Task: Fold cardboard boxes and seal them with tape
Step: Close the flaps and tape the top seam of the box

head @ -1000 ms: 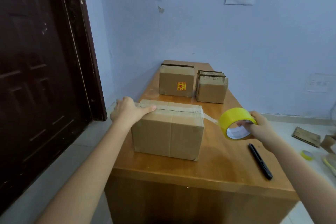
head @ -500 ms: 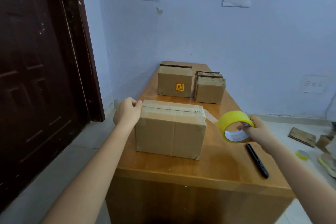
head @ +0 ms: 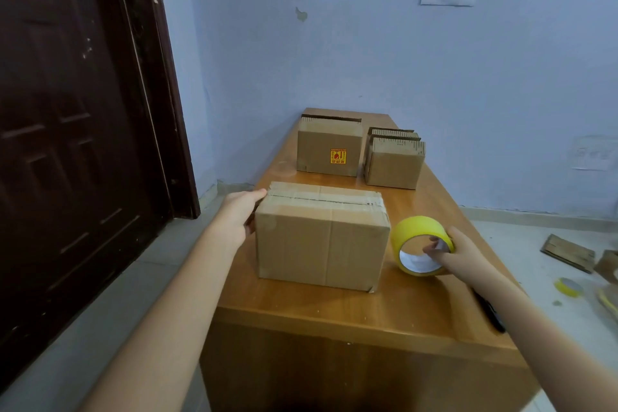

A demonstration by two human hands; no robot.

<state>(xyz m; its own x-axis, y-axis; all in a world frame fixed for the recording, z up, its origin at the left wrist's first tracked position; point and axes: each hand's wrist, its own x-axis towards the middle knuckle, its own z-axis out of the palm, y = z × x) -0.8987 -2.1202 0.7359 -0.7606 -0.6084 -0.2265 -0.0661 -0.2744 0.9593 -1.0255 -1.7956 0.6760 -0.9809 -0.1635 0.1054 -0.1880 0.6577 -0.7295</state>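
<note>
A closed cardboard box (head: 321, 241) stands near the front of the wooden table (head: 368, 314), with clear tape running along its top seam. My left hand (head: 239, 214) presses flat against the box's left end, fingers at the top edge. My right hand (head: 458, 254) grips a yellow roll of tape (head: 419, 242), fingers through its core, held low just right of the box's right end. The tape strip between roll and box is too thin to make out.
Two more cardboard boxes stand at the table's far end, one with a red and yellow sticker (head: 329, 149) and a smaller one (head: 394, 159). A black pen (head: 490, 311) lies near the right edge. A dark door (head: 77, 144) is at left. Cardboard scraps (head: 568, 252) and a small tape roll (head: 568, 287) lie on the floor.
My right hand brought the tape roll down and in toward the box's right end. My left hand slid off the box top onto its left end.
</note>
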